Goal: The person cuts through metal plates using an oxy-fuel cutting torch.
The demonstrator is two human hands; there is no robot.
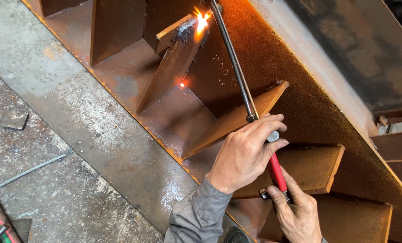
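No packages, labels, signs or screens in my view. The only markings I see are faint chalk scrawls [223, 72], pale white, on the rusty brown steel web [273, 58], just right of the upper slanted stiffener plate [174, 63].

A grey concrete floor [75, 135] is seen at the left, stained and dusted with grit. A large rusty steel beam [300, 94] is laid on it — flat, with upright stiffener plates [176, 63] set across its web. Beside the beam a thin metal rod [30, 171] and a small square steel offcut [14, 119] are left lying on the floor — well apart.
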